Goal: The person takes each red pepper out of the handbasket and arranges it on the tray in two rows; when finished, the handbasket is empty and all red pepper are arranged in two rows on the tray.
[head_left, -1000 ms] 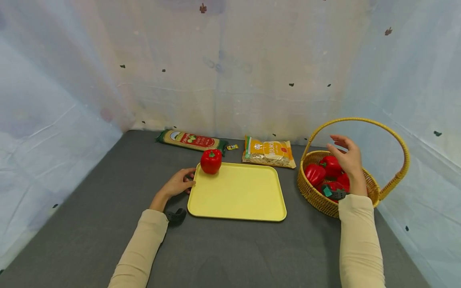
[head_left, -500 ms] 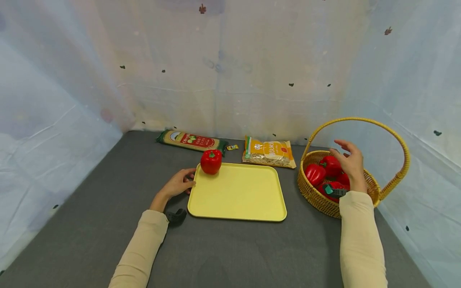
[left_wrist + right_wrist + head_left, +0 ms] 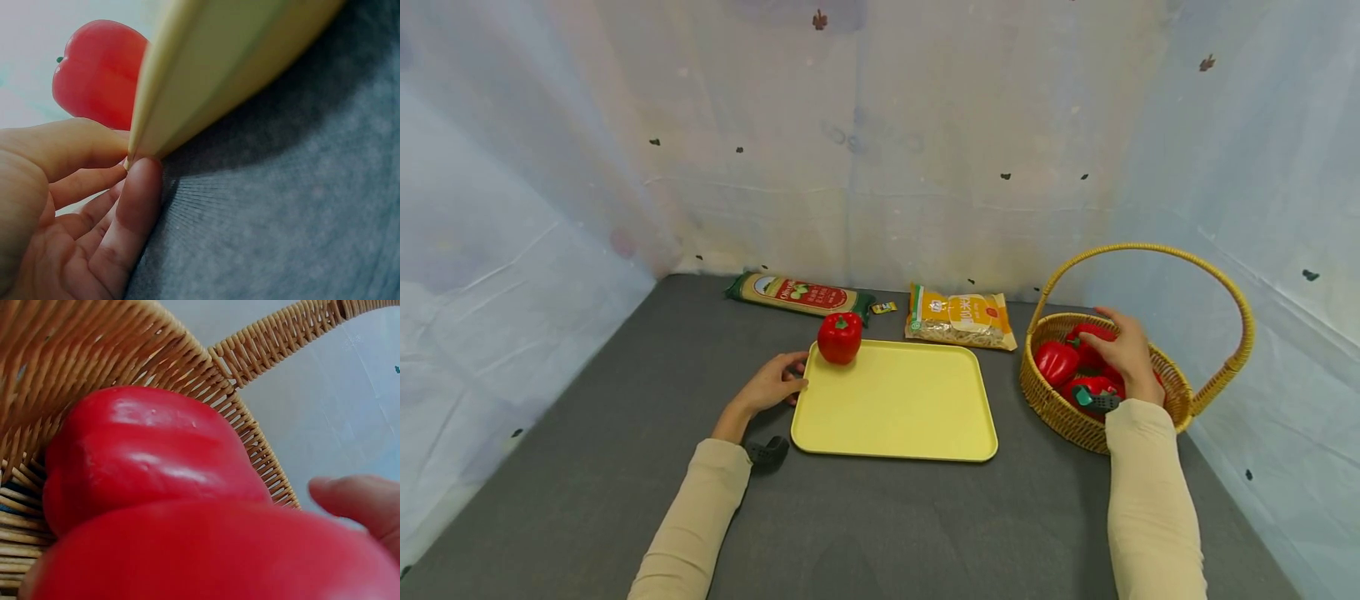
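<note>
At the left edge of a yellow tray (image 3: pixel 895 408), my left hand (image 3: pixel 771 382) pinches the rim between thumb and fingers. The left wrist view shows the tray's pale side (image 3: pixel 212 69) with fingertips on either side of its lip. One red bell pepper (image 3: pixel 840 337) stands upright in the tray's far left corner. My right hand (image 3: pixel 1129 354) is lowered into a wicker basket (image 3: pixel 1045 408) of several red bell peppers (image 3: pixel 1056 363), thumb and fingers spread. In the right wrist view, a near pepper (image 3: pixel 212 556) lies below a fingertip (image 3: pixel 337 490) held apart from it.
Along the back lie a long green-ended noodle pack (image 3: pixel 801 293), a small yellow packet (image 3: pixel 883 307) and a yellow-orange pasta bag (image 3: pixel 962 317). The tall basket handle (image 3: pixel 1243 317) arches over my right hand. A pale curtain (image 3: pixel 880 167) closes off the back and sides.
My right hand has sunk from above the basket down among the peppers. The left hand, the tray and the pepper on it have stayed put.
</note>
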A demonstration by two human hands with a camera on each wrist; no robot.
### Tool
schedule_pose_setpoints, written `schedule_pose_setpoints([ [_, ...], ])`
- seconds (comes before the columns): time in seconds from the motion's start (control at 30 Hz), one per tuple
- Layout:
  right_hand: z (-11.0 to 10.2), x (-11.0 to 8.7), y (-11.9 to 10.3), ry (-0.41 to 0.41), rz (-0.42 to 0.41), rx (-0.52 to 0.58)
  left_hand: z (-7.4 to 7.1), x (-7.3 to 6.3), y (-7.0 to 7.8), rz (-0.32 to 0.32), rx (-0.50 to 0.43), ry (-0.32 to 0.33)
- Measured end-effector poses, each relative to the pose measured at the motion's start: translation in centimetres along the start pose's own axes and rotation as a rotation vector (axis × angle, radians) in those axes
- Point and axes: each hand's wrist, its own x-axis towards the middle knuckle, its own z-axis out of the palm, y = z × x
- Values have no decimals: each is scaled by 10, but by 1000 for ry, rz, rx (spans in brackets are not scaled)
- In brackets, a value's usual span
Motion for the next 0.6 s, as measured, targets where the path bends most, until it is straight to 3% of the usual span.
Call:
schedule_pose_setpoints([
  [0.17,-1,-3,0,-87,30,-60,0,-1,1,4,-3,-2],
  [0.6,0,-6,8,-220,114,-205,0,-2,1,2,6,8],
])
